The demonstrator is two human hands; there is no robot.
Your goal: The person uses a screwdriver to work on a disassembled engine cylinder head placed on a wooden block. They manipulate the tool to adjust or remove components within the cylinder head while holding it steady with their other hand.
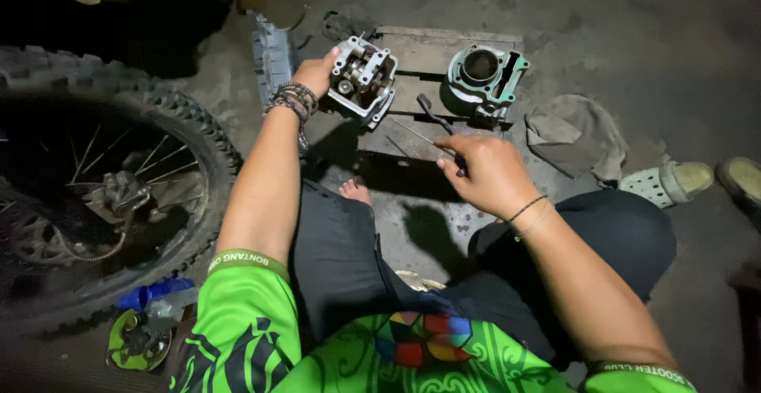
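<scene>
My left hand (317, 72) grips a grey metal engine cylinder head (363, 80), holding it tilted over a low wooden pallet (424, 48). My right hand (485, 173) is closed on a dark thin hand tool (436, 116), whose tip points toward the cylinder head. A green-grey engine cylinder block (483, 76) with a round bore stands on the pallet, to the right of the head. Beaded bracelets circle my left wrist.
A knobby motorcycle wheel (103, 187) with spokes and sprocket fills the left. A grey rag (577, 133) lies right of the pallet. Two pale shoes (674, 181) sit at the far right. A blue bottle (154, 291) lies by the tyre. My bare foot (355, 191) rests on concrete.
</scene>
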